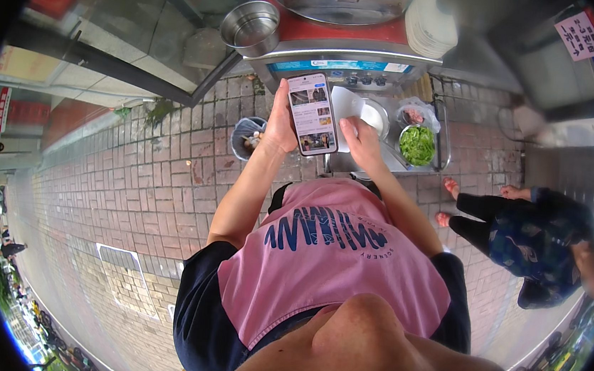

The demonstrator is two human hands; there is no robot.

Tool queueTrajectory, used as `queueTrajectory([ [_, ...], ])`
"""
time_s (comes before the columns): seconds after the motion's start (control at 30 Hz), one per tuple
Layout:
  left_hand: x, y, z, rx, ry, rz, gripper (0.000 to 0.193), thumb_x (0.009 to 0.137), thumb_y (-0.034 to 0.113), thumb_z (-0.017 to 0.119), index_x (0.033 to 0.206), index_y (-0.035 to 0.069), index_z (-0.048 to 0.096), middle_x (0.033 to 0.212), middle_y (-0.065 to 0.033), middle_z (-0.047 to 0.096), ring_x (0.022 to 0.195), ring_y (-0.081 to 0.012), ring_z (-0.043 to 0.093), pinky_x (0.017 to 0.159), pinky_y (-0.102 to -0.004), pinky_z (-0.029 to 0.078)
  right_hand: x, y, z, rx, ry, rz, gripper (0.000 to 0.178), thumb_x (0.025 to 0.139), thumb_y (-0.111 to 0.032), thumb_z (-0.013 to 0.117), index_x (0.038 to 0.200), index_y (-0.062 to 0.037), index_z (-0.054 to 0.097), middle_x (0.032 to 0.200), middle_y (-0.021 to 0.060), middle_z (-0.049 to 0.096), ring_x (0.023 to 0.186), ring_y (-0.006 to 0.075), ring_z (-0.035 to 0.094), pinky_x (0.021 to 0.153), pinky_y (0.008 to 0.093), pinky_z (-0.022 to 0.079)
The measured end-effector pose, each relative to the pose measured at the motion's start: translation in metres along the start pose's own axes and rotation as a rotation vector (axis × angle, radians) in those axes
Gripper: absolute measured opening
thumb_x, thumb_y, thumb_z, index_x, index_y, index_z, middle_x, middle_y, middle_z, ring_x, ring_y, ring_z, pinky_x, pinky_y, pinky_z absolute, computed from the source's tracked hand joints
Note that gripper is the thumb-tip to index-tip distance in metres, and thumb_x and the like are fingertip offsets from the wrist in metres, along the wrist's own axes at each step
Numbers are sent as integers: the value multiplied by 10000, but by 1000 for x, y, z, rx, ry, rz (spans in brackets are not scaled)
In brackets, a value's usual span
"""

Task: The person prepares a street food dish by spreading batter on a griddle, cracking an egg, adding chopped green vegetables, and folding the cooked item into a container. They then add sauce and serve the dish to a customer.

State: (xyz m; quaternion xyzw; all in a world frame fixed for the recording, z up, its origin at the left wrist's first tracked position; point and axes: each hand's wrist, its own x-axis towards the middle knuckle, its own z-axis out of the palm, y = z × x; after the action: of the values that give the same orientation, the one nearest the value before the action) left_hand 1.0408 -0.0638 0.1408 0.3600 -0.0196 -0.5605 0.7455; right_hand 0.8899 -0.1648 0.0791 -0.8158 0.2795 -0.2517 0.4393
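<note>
Left hand gripping phone; right hand closed on white sheet. Just right: bowl of chopped greens; beyond: empty steel pot.

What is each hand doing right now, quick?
Left hand: closed around a slim rectangular smartphone with a lit screen.
Right hand: fingers curled, thumb at the phone's right edge; whether it grips anything cannot be told.

We are standing on a pavement of reddish-grey brick in flat daylight. A red and steel food cart is sitting ahead of us, a glass shopfront is running along the left, and what may be parked vehicles are blurring at the edge.
</note>
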Motion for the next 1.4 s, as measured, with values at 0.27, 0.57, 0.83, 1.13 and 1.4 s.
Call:
queueTrajectory([
  [0.27,2,3,-4,21,5,-72,768,826,665,295,1196,21,492,1081,-143,584,977,-273,573,869,-431,454,15,-17,-9,32,-13,-109,358,846,-358,530,767,-18,610,693,163,615,569,307,583,574,374,449],
  [0.57,5,2,-2,53,29,-95,720,841,626,312,1157,13,516,1024,-127,596,898,-243,579,821,-407,472,25,-14,-12,-51,-22,-86,376,841,-385,532,747,-32,618,677,162,612,563,309,583,583,383,449],
  [0.83,8,0,-3,52,-14,-76,617,884,554,306,1178,51,511,1053,-97,596,930,-230,582,827,-401,476,32,-17,-16,-45,-18,-62,399,839,-413,527,743,-39,625,650,164,607,564,319,582,569,387,447],
  [1.13,9,-3,-2,38,-21,-35,626,877,569,312,1197,66,500,1084,-106,589,971,-244,574,831,-415,474,31,-14,-17,-63,-65,-28,442,818,-484,521,786,-56,629,707,156,627,677,324,602,700,403,436],
  [1.4,8,-8,1,73,26,-119,741,826,659,350,1189,33,509,1100,-100,589,991,-228,568,857,-374,452,57,-28,-23,-298,-105,-65,496,807,-506,513,845,-26,630,773,157,640,721,324,610,716,397,456],
])
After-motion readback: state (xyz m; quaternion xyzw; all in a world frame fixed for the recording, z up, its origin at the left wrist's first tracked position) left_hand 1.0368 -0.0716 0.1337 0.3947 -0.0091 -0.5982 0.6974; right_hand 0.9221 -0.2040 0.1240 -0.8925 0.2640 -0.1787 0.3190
